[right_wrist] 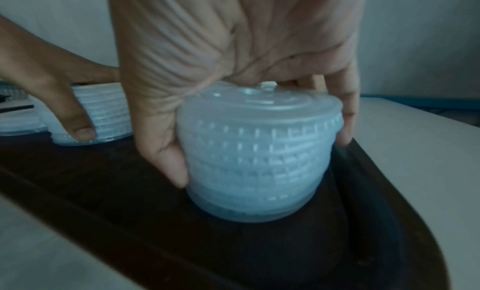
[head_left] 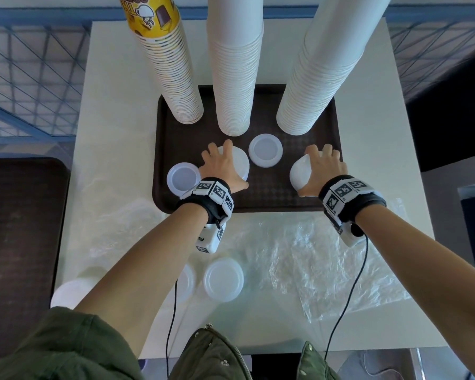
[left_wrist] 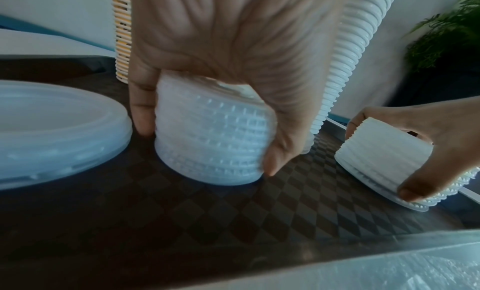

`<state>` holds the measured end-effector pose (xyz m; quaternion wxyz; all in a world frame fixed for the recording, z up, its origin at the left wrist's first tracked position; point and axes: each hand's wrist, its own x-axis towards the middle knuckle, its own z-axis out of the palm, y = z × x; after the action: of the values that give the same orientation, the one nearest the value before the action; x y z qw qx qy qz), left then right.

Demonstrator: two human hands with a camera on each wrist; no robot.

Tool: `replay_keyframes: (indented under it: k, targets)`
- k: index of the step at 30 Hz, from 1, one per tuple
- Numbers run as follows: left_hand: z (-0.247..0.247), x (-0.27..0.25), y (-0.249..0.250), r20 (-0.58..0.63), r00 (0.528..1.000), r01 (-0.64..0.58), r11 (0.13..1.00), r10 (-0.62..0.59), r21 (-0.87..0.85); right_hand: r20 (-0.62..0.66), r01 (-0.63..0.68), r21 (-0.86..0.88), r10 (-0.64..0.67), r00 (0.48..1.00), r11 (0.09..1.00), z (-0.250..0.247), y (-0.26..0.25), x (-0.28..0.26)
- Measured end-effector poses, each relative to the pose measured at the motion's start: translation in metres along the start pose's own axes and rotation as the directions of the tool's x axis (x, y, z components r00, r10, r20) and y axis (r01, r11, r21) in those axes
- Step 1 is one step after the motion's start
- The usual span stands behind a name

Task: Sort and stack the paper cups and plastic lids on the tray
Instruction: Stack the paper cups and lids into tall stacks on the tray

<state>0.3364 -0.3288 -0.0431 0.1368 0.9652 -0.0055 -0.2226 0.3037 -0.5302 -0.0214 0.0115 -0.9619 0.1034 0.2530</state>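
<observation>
Brown checkered tray (head_left: 272, 193); translucent white lids (head_left: 265, 154); yellow-printed cup stack (head_left: 159, 37).

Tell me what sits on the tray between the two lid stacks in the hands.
In the head view, a loose lid stack sits between the left hand's stack and the right hand's stack, slightly farther back; the tray nearer you is bare.

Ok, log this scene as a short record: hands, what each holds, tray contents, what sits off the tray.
left hand: grips a translucent plastic lid stack standing on the tray
right hand: grips a second lid stack, tilted, at the tray's right edge
dark brown tray: three tall paper cup stacks, two loose lid piles
white table: clear plastic wrap, more lids near the person
</observation>
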Motion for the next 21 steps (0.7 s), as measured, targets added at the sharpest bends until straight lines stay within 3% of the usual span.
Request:
replay_keyframes:
  k: [21]
  targets:
    - [0.0073,-0.0061,-0.0020,-0.071,0.997,-0.011,0.998,0.006,-0.069,0.029,0.009,0.019,-0.010,1.000,1.000,0.0021,0.0082,0.0027]
